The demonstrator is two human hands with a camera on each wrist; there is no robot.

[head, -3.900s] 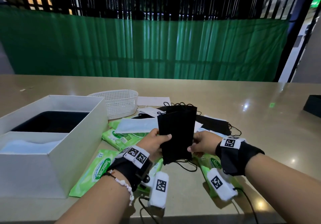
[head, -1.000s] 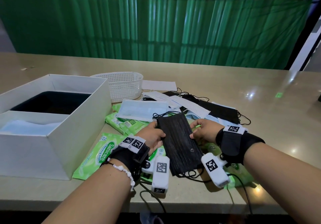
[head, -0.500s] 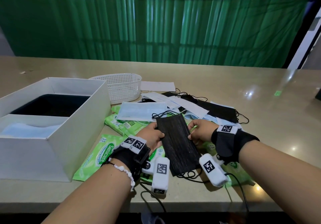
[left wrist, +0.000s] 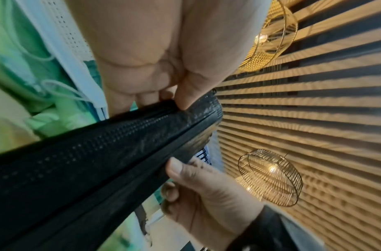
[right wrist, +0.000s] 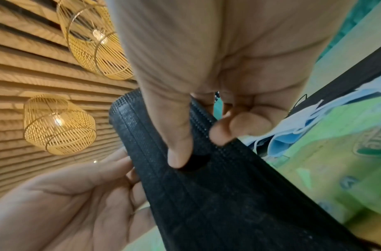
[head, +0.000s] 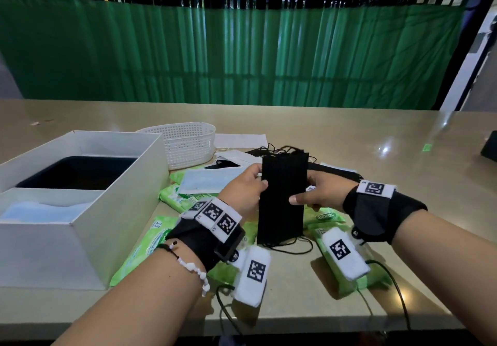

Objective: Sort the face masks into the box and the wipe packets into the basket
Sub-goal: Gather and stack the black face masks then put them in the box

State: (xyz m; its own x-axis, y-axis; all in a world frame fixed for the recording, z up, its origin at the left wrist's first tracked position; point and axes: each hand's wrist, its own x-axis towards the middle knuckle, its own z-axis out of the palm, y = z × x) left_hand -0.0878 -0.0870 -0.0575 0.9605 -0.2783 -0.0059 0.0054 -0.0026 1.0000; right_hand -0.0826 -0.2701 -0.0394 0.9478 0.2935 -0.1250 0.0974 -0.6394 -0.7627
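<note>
A stack of black face masks (head: 282, 198) stands upright above the table, held between both hands. My left hand (head: 246, 189) pinches its left edge with thumb and fingers. My right hand (head: 317, 194) grips the right edge, thumb across the front. In the wrist views the black masks (left wrist: 99, 161) (right wrist: 206, 186) fill the middle, with my left hand (left wrist: 163, 81) and right hand (right wrist: 196, 118) each pinching them. The white box (head: 129, 206) with a black and a blue compartment stands at the left. Behind it sits the white mesh basket (head: 185, 144). Green wipe packets (head: 150, 246) lie under my hands.
More masks lie in a pile behind my hands: a light blue mask (head: 207, 181), white masks (head: 236, 157) and black masks (head: 333, 171). Another green wipe packet (head: 325, 216) lies under my right wrist. A dark object (head: 490, 149) sits at the right edge of the table (head: 376, 136).
The black masks have been lifted from lying flat and tilted on the pile to standing upright between both hands, which rose with them.
</note>
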